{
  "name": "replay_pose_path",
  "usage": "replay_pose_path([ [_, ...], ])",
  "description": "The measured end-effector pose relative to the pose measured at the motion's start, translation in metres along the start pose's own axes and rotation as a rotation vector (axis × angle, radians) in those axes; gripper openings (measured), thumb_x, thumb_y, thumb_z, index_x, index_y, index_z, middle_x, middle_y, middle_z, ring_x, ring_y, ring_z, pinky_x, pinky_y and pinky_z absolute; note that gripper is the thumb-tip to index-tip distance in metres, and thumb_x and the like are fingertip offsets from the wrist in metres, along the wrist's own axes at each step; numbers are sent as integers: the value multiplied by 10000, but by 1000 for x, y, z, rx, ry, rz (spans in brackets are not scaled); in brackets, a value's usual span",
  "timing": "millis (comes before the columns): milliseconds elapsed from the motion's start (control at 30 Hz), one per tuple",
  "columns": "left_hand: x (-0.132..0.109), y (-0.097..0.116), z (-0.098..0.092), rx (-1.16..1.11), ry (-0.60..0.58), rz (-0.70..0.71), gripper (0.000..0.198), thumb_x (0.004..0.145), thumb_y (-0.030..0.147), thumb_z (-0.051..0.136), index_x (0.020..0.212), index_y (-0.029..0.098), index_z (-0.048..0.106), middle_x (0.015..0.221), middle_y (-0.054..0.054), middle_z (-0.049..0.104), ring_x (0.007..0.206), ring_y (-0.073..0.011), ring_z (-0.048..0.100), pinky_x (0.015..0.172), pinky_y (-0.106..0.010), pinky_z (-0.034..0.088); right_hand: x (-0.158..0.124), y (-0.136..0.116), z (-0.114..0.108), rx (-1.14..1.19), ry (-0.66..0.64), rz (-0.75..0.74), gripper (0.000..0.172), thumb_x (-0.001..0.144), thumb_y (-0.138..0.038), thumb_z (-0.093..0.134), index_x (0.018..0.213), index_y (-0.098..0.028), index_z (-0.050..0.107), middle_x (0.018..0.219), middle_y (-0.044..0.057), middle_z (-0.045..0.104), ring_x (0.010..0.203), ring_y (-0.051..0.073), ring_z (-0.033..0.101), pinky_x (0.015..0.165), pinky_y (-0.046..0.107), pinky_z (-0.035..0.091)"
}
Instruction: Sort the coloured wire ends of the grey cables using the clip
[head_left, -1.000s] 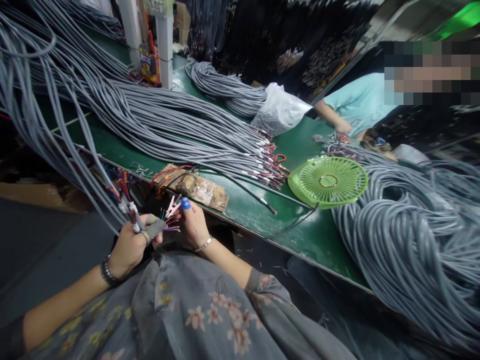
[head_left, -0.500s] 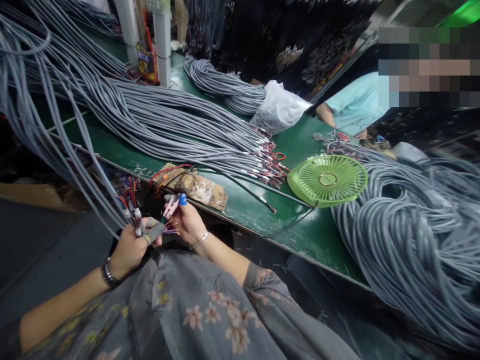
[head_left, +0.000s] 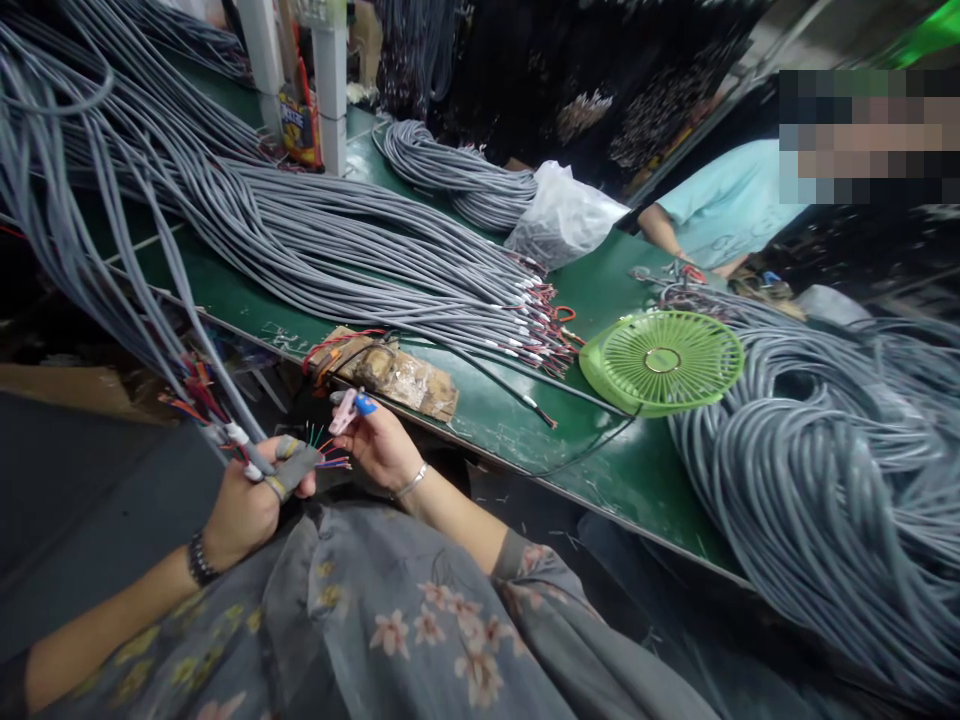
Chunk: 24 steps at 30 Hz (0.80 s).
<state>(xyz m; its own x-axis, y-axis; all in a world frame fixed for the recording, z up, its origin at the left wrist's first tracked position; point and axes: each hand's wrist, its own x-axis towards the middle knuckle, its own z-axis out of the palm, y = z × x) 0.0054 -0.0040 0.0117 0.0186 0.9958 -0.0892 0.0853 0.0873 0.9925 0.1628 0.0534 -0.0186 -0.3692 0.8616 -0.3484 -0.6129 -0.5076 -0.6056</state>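
Note:
My left hand [head_left: 247, 505], with grey and yellow wraps on its fingers, is closed around several grey cables [head_left: 244, 410]. Thin coloured wires [head_left: 334, 460] fan out past its fingertips toward my right hand. More stripped ends with coloured wires [head_left: 199, 390] and white sleeves stick up behind the left hand. Just to the right, my right hand [head_left: 386, 450] pinches a small pink clip [head_left: 344, 412] between thumb and fingers. Blue tape covers its thumb tip. The clip is near the wire ends; whether it touches any wire I cannot tell.
A green table [head_left: 600, 470] carries a long bundle of grey cables [head_left: 360, 240]. At its edge lies a wooden block [head_left: 420, 380] with tape and wires. A green fan [head_left: 664, 360] stands beside coiled cables [head_left: 810, 500]. Across the table sits a person in a light blue shirt [head_left: 727, 200].
My left hand has shifted slightly left and down with the cables, whose rear ends now tilt left. The wires at its fingertips have spread apart, and the pink clip has moved clear of the green ones.

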Motion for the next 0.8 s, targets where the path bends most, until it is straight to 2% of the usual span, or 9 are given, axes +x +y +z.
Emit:
replay_pose_path([
  [233,8,10,18,-83,82,-18,265,688,383,700,503,213,615,468,9,594,457,-132,515,469,-244,434,1,7,-3,-84,4,-107,481,843,-638,662,886,-161,709,733,34,694,626,128,606,591,238,512],
  [367,11,4,19,-37,90,-12,279,680,412,709,514,208,617,484,1,608,480,-142,535,488,-243,450,4,8,-2,-79,-3,-67,542,862,-691,596,854,-159,699,714,34,685,612,141,594,630,282,522],
  [533,11,-6,18,6,89,2,290,719,421,703,544,204,624,501,6,622,483,-135,540,516,-243,468,7,6,1,27,-10,36,472,854,-636,657,795,-168,680,668,7,651,545,123,529,593,269,494],
  [800,5,-2,13,91,68,0,297,720,447,695,555,209,629,507,-4,635,499,-155,577,523,-255,494,9,9,6,110,91,22,369,833,-551,740,832,-188,672,700,-8,680,593,111,564,613,239,484],
])
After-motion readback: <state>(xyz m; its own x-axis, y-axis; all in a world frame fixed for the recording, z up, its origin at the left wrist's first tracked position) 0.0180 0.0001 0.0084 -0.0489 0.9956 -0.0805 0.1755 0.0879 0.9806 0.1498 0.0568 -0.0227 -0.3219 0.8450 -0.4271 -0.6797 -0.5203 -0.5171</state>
